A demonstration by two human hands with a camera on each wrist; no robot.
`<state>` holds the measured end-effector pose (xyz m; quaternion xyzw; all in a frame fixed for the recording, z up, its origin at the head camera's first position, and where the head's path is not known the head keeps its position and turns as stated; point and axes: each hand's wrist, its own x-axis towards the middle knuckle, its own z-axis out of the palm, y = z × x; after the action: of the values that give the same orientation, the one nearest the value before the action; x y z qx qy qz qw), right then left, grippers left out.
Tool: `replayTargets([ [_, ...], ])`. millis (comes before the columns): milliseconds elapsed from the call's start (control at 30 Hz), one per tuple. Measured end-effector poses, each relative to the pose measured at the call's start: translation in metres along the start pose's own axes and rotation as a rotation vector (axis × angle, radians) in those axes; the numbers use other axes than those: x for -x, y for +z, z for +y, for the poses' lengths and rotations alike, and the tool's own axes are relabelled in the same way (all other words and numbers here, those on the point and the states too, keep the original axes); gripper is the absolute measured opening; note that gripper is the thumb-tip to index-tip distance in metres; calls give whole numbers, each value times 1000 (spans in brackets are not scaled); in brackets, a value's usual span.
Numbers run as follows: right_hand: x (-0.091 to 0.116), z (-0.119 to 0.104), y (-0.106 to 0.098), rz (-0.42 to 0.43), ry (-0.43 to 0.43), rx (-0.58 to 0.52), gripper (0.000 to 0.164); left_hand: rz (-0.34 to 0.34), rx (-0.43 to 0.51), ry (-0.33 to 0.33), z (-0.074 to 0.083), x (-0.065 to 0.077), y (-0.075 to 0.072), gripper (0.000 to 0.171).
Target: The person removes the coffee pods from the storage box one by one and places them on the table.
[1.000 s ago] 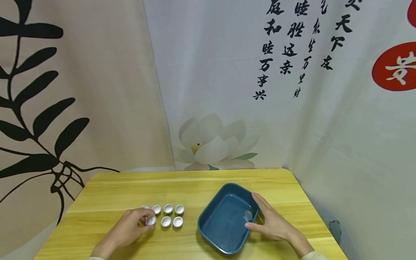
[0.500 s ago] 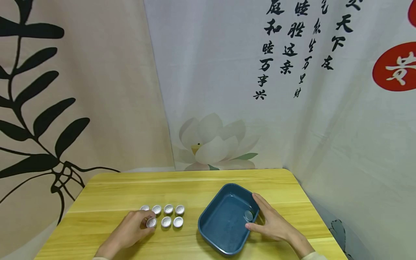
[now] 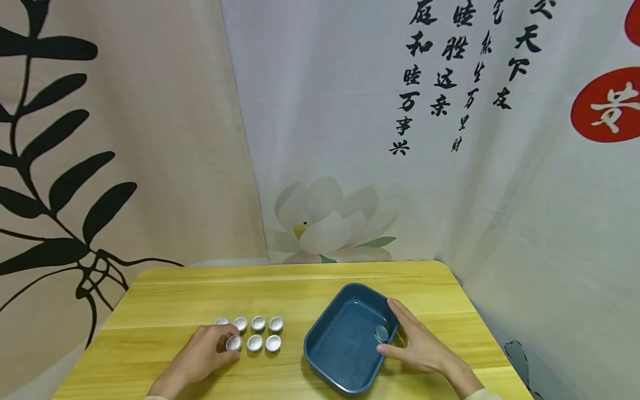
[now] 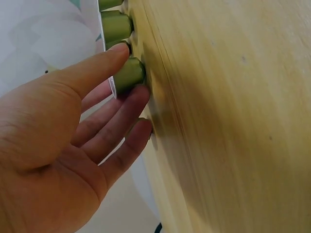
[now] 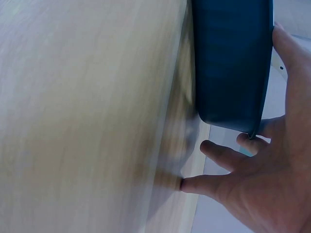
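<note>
My left hand (image 3: 197,354) pinches a coffee capsule (image 4: 129,77) between thumb and fingers, at the left end of the front row. It has a green body and a silver lid that faces up; whether its base touches the table I cannot tell. More capsules (image 3: 257,323) stand lid up in two rows beside and behind it. On the right, my right hand (image 3: 425,339) holds the right side of a blue rectangular dish (image 3: 345,355), its thumb and fingertips spread along the rim. One capsule (image 3: 382,333) lies tipped inside the dish against that side.
Both hands work over a yellow wood-grain table (image 3: 210,289). Bare wood lies between the capsule rows and the dish. Behind the table's far edge hangs a printed cloth (image 3: 330,139) with a flower and writing.
My left hand has shifted very slightly right and nearer to me, its capsule still pinched. My right hand and the dish have stayed in place.
</note>
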<state>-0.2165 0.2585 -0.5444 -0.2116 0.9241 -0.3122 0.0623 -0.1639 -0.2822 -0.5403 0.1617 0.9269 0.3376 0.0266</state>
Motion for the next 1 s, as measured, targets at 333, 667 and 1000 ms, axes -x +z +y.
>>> replayTargets([
  [333, 0, 0, 1, 3, -3, 8, 118, 26, -32, -2, 0, -2, 1, 31],
  [667, 0, 1, 1, 13, -17, 24, 119, 17, 39, 14, -1, -2, 1, 43],
  [1000, 0, 2, 1, 9, -12, 20, 118, 18, 79, 8, -4, 6, -4, 54],
])
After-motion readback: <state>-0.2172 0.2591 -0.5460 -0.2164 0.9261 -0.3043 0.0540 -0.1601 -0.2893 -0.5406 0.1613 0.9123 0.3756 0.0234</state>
